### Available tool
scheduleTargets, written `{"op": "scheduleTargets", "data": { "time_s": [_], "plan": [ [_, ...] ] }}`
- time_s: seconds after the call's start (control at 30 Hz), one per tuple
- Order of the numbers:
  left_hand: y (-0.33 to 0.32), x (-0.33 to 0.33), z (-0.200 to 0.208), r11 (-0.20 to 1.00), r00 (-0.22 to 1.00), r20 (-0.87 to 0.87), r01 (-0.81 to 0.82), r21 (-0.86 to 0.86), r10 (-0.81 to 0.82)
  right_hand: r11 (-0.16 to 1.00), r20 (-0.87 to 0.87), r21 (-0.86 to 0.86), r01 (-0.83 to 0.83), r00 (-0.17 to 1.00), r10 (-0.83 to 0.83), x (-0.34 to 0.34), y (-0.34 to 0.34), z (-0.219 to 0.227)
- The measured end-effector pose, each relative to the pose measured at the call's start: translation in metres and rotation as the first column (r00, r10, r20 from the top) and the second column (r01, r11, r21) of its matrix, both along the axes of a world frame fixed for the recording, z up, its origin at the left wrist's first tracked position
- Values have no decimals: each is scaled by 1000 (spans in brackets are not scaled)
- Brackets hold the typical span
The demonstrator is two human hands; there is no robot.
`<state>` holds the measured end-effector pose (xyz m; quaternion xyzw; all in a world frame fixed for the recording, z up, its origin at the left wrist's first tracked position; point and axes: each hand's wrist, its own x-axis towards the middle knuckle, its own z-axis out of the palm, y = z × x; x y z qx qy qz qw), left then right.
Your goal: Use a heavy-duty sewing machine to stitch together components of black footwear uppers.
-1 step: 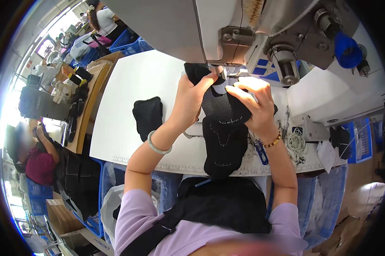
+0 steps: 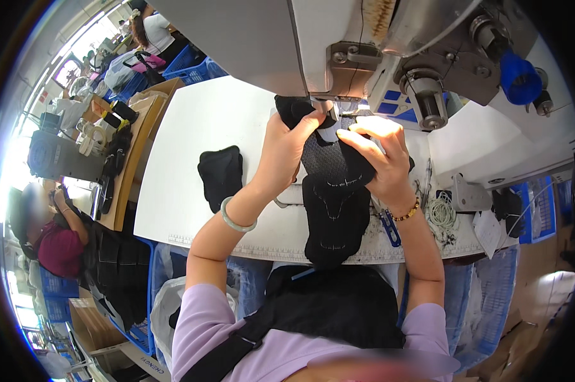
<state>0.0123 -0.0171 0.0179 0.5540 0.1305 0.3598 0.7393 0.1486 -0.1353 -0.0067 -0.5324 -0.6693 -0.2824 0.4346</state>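
Observation:
Under the head of a sewing machine (image 2: 348,60) I hold a black mesh fabric piece (image 2: 325,156) with both hands. My left hand (image 2: 281,146) pinches its left side close to the needle area, thumb pressed down on the cloth. With bent fingers, my right hand (image 2: 386,153) grips the right side, just right of the needle area. From there the cloth runs toward me, joining a padded black fabric part (image 2: 337,223) with white stitch lines that reaches the table's front edge. The needle tip itself is hidden behind the machine head and my fingers.
Another black fabric piece (image 2: 221,177) lies on the white table (image 2: 173,159), left of my left arm. Blue-handled thread snips (image 2: 390,229) and a coil of pale cord (image 2: 441,211) lie near my right wrist. Two people sit at the left; blue crates stand around.

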Motion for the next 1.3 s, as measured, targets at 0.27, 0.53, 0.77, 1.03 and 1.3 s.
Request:
{"op": "scheduleTargets", "data": {
  "time_s": [0.27,0.53,0.77,1.03,1.3],
  "plan": [
    [0,1,1,1000,1000,-2,3,0,-3,1000,-69,-13,-1,998,0,-4,0,2],
    [-4,-1,-1,973,986,-60,-140,184,153,998,88,-29,50,995,-47,1,-4,9],
    [-2,-9,4,988,986,-167,23,150,2,1000,39,-23,-5,999,6,13,-4,14],
    [-3,-9,1,996,992,-122,39,83,-29,999,12,-29,-18,1000,18,13,-5,10],
    [18,-5,6,992,987,-108,118,-48,-122,987,70,-45,152,986,-149,-8,-4,6]
  ]
}}
